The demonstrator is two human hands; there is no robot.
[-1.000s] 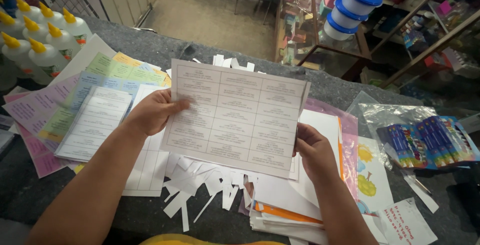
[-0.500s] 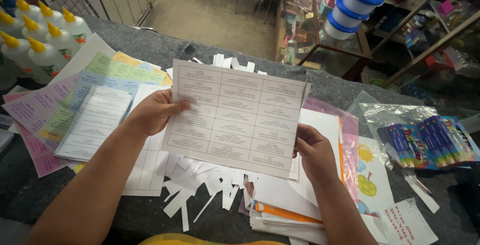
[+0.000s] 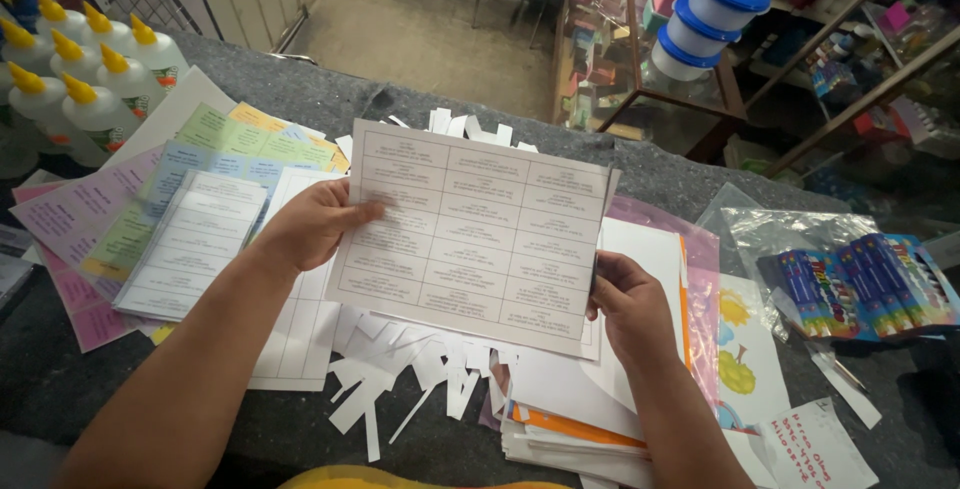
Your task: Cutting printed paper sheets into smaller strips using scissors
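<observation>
Printed grid sheet (image 3: 475,234) stays lifted over paper strips (image 3: 400,379), barely shifted since a second ago. Left hand (image 3: 310,224) pinches left edge, right hand (image 3: 625,304) grips right edge. Cutting paused.

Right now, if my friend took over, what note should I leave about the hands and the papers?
Left hand: holds the left edge of the gridded paper sheet, thumb on its front.
Right hand: grips the sheet's right edge.
The sheet is lifted above the grey table, uncut as far as I can see.
Done: white paper strips lie cut below the sheet.
Left: this sheet's grid is whole. Coloured sheets lie left, glue bottles behind them. No scissors in view.
</observation>
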